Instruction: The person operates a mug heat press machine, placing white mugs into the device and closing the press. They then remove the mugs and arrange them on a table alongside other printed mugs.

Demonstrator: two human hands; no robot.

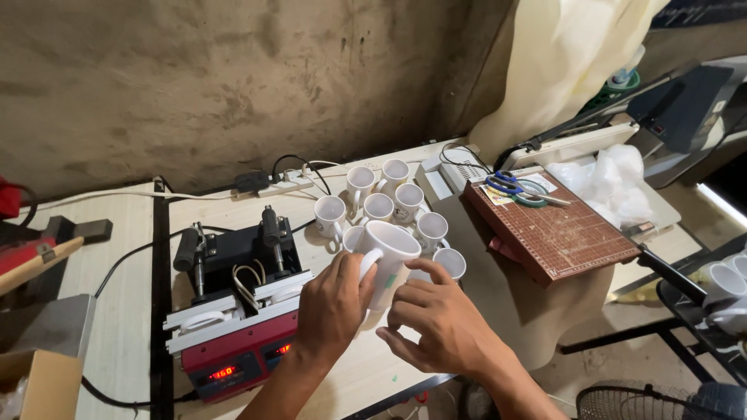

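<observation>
My left hand (333, 306) grips the handle side of a white mug (389, 253) held tilted above the table edge. My right hand (436, 319) is at the mug's lower body, fingers curled against it, and a small green patch shows on the mug between the two hands. Just behind stands a cluster of several white mugs (379, 206) on the pale table (233, 210). To the left of my left hand sits a red and black mug heat press (233, 303) with two lit red displays.
A brown grid cutting board (556, 229) with blue-handled scissors (510, 187) lies to the right, beside crumpled clear plastic (611, 183). A power strip with cables (284, 184) runs along the wall. More mugs (724, 284) sit at far right, a fan (630, 400) below.
</observation>
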